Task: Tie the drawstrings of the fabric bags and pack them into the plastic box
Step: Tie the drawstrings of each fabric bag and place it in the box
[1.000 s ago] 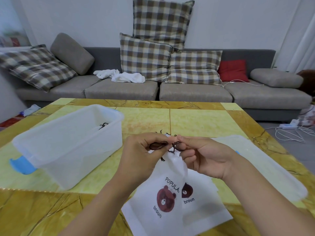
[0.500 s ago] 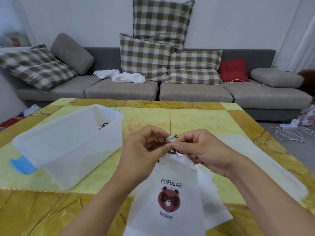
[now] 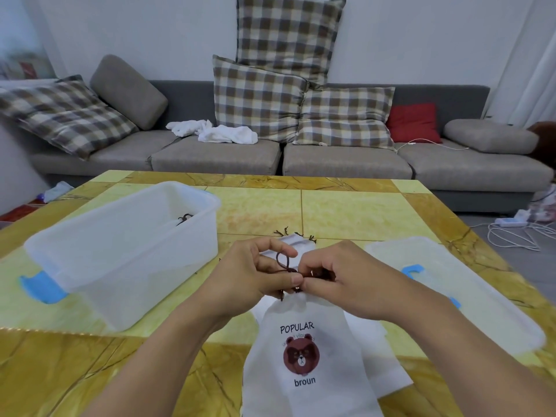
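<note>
A white fabric bag (image 3: pixel 304 356) printed with a brown bear and "POPULAR broun" hangs in front of me. My left hand (image 3: pixel 249 281) and my right hand (image 3: pixel 340 281) meet at its gathered neck, each pinching the dark brown drawstring (image 3: pixel 284 261), which forms a small loop between them. Another white bag (image 3: pixel 296 239) lies on the table behind my hands, its cord ends showing. More white fabric (image 3: pixel 382 365) lies under the held bag. The translucent plastic box (image 3: pixel 120 251) with blue clips stands at the left, with a dark cord visible inside.
The box's lid (image 3: pixel 469 299) with a blue clip lies flat at the right. The yellow marble-patterned table (image 3: pixel 346 212) ends at a grey sofa with checked cushions (image 3: pixel 258 97). White cables (image 3: pixel 511 233) lie on the floor at the right.
The bag's print now faces me squarely. My hands have shifted slightly lower and closer, and a loop of drawstring has formed between my fingers.
</note>
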`<state>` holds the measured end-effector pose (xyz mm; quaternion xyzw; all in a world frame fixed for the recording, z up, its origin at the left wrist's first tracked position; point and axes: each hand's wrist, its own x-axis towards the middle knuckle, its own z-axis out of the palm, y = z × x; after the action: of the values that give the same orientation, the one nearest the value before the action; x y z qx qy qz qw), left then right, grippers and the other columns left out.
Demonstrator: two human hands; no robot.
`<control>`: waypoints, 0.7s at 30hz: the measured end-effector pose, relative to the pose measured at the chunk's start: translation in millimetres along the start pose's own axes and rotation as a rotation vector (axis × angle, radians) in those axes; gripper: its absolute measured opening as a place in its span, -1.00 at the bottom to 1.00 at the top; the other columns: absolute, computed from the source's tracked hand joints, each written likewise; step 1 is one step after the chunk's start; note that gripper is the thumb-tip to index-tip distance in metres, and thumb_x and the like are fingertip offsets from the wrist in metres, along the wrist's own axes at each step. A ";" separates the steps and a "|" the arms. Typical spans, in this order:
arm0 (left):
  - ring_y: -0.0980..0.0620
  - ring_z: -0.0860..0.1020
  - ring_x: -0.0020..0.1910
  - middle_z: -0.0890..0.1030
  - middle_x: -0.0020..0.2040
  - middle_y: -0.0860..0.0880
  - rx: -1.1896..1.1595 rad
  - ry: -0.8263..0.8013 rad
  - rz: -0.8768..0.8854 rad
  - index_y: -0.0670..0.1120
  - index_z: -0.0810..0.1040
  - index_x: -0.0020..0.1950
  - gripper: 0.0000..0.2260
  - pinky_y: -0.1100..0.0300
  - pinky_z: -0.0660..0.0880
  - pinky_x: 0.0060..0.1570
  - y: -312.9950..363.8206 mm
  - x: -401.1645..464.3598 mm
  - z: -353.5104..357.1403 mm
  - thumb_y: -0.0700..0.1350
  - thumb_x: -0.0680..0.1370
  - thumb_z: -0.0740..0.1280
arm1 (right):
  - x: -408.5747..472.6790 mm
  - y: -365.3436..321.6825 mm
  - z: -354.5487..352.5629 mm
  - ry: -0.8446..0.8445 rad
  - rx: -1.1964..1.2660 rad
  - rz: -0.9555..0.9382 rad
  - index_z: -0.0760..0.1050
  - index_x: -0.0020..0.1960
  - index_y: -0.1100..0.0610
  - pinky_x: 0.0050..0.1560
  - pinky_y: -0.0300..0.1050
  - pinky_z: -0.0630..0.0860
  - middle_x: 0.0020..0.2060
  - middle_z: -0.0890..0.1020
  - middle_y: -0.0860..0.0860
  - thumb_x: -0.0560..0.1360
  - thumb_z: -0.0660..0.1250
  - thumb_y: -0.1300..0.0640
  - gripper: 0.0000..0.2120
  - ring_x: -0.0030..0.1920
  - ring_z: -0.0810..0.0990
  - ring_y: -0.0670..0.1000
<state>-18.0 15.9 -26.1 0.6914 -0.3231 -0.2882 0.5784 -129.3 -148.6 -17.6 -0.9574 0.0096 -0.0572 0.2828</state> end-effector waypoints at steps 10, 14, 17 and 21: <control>0.00 0.68 -0.11 0.73 -0.07 -0.22 -0.123 -0.002 0.075 -0.15 0.63 0.02 -0.84 0.28 0.56 -0.13 -2.2 0.4 -17.6 -0.35 0.50 0.43 | 5.6 -0.6 8.7 0.059 0.292 0.010 0.42 -0.21 0.19 -0.29 -0.06 0.27 -0.36 0.39 -0.05 0.66 0.21 0.17 -0.73 -0.34 0.31 -0.04; 0.03 0.70 -0.08 0.74 -0.07 -0.12 -0.074 0.093 0.132 -0.17 0.71 -0.02 -0.87 0.27 0.57 -0.11 -5.1 0.3 -6.7 -0.34 0.49 0.45 | 5.3 -6.4 10.0 0.058 0.585 0.047 0.64 -0.12 0.00 -0.18 -0.23 0.43 -0.27 0.64 -0.10 0.67 0.21 0.21 -0.70 -0.25 0.52 -0.13; 0.10 0.70 -0.09 0.75 -0.09 -0.03 -0.048 0.143 0.171 -0.12 0.74 -0.04 -0.86 0.30 0.55 -0.14 -6.8 1.2 -0.1 -0.33 0.49 0.46 | 7.7 -3.9 9.4 0.120 0.603 0.041 0.65 -0.05 0.13 -0.10 -0.21 0.41 -0.10 0.68 0.19 0.66 0.24 0.17 -0.77 -0.16 0.51 -0.06; 0.14 0.70 -0.10 0.75 -0.14 0.04 0.040 0.209 0.203 -0.05 0.76 -0.08 -0.85 0.33 0.54 -0.14 -8.5 2.7 4.5 -0.29 0.49 0.47 | 9.2 0.5 12.4 0.158 0.489 0.047 0.61 -0.09 0.15 -0.20 -0.16 0.33 -0.27 0.56 0.15 0.64 0.26 0.12 -0.79 -0.27 0.41 -0.05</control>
<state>-18.8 12.1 -35.3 0.6929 -0.3348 -0.1482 0.6211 -118.6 -142.8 -27.2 -0.8528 0.0396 -0.1261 0.5053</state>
